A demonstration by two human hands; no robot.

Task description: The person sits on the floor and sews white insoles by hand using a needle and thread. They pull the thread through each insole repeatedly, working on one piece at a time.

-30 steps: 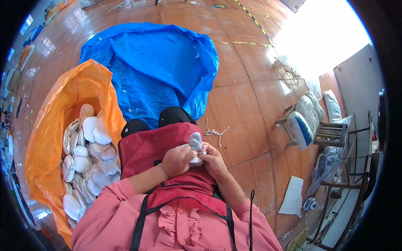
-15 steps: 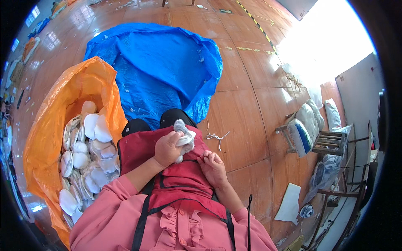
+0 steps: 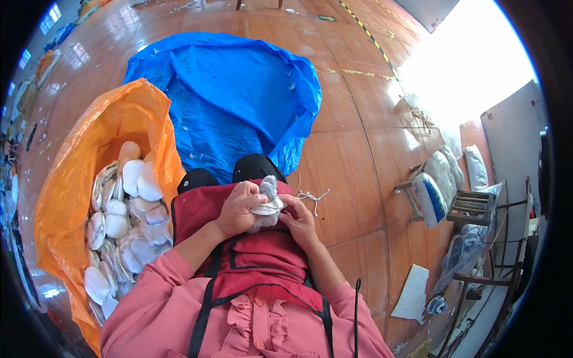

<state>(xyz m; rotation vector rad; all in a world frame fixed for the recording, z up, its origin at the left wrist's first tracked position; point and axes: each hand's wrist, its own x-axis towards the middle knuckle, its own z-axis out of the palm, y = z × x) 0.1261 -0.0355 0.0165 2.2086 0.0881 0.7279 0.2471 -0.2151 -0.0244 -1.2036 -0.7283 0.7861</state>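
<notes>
Over my lap, my left hand (image 3: 240,207) is closed round a small bundle of white and grey soft fabric pads (image 3: 268,206), the thumb lying across it. A pale band seems to run round the bundle's middle. My right hand (image 3: 300,221) touches the bundle's right side with its fingers pinched together; what lies between the fingertips is too small to make out. Under both hands spreads a dark red apron (image 3: 256,256) with black trim. A loose white string (image 3: 314,196) lies on the floor just right of my knee.
At my left stands an open orange sack (image 3: 113,119) full of stacked white pads (image 3: 116,224). A blue sheet or sack (image 3: 227,89) spreads ahead of my knees. To the right are a wooden stool (image 3: 474,206), cushion-like bundles (image 3: 439,179) and a white board piece (image 3: 410,292).
My right hand has moved up and left from beside the bundle onto its right side. My left hand still grips the bundle, which has shifted slightly right.
</notes>
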